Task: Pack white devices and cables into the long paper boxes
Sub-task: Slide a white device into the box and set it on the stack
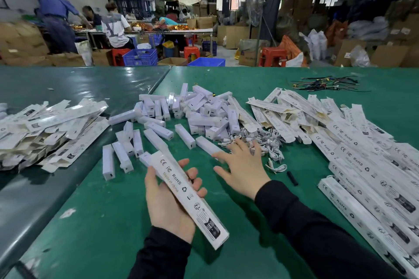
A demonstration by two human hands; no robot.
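My left hand (166, 201) holds a long white paper box (189, 198) printed with CE and RoHS marks, thumb on one side and fingers on the other. My right hand (243, 166) is spread flat with straight fingers, reaching over the green table toward a heap of small white cables (267, 142). A pile of white rectangular devices (195, 111) lies in the middle of the table, with loose ones scattered to its left.
Flat unfolded paper boxes (49, 124) are heaped at the left and more (285, 108) at the right. Closed long boxes (371, 188) are stacked along the right edge. A black cable bundle (326, 84) lies far right. People work at tables behind.
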